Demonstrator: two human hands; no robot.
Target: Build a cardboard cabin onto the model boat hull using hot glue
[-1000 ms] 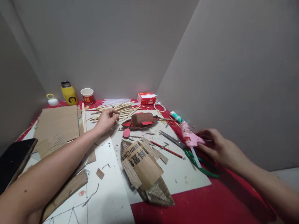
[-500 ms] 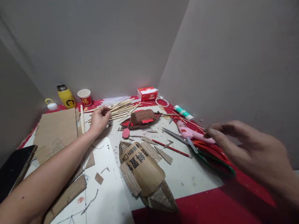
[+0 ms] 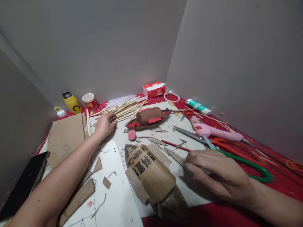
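Observation:
My left hand [image 3: 105,126] lies at the near end of a pile of thin wooden sticks [image 3: 127,110], its fingers closed on some of the stick ends. My right hand [image 3: 215,176] is low over the white board with thumb and fingers pressed together. Its fingertips meet the end of a cardboard strip [image 3: 174,155]; whether they grip it or something else is hidden. Left of that hand lies a cardboard boat [image 3: 153,176] with a printed brown roof. A finished-looking model boat [image 3: 149,116] with a brown rounded cabin and red deck sits beyond it.
Scissors [image 3: 258,168] with green and orange handles and a pink glue gun [image 3: 216,130] lie at right. A red pencil [image 3: 174,145], cardboard scraps [image 3: 107,183] and a phone [image 3: 22,186] are about. Behind stand a yellow bottle [image 3: 72,103], paper cup [image 3: 89,101] and tissue box [image 3: 154,90].
My right hand has moved left and down from beside the glue gun to the cardboard strip. My left hand stays at the sticks. The view has shifted slightly right.

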